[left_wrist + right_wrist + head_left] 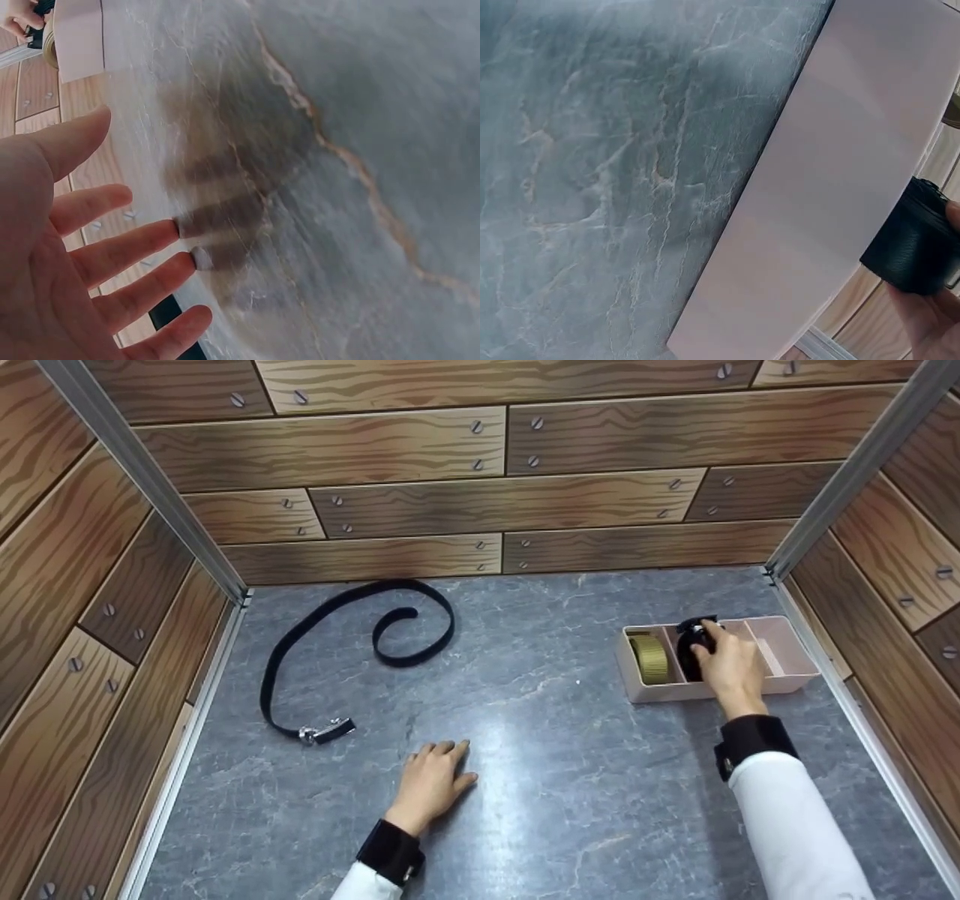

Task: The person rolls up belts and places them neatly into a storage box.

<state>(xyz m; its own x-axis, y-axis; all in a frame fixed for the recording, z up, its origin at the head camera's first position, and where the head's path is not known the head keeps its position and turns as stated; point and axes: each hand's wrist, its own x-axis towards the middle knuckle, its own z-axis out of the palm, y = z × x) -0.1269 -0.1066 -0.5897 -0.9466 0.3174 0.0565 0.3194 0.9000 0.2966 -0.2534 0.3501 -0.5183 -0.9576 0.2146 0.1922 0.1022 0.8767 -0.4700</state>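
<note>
Right grip pinches a black coil at the middle compartment of a pink box; left grip hangs relaxed, empty. Risk: slack pinch, coil springs loose; rim snag, box shifts. Count on counter: box, one; black coil, one; olive coil, one; unrolled belt, one.

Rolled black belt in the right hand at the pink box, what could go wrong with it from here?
The rolled black belt could uncoil if the right hand loosens its grip. It might catch on the pink divided box, since its compartment looks snug beside the ridged gold roll. The box could also shift if bumped, because the left hand is well away and not steadying it.
</note>
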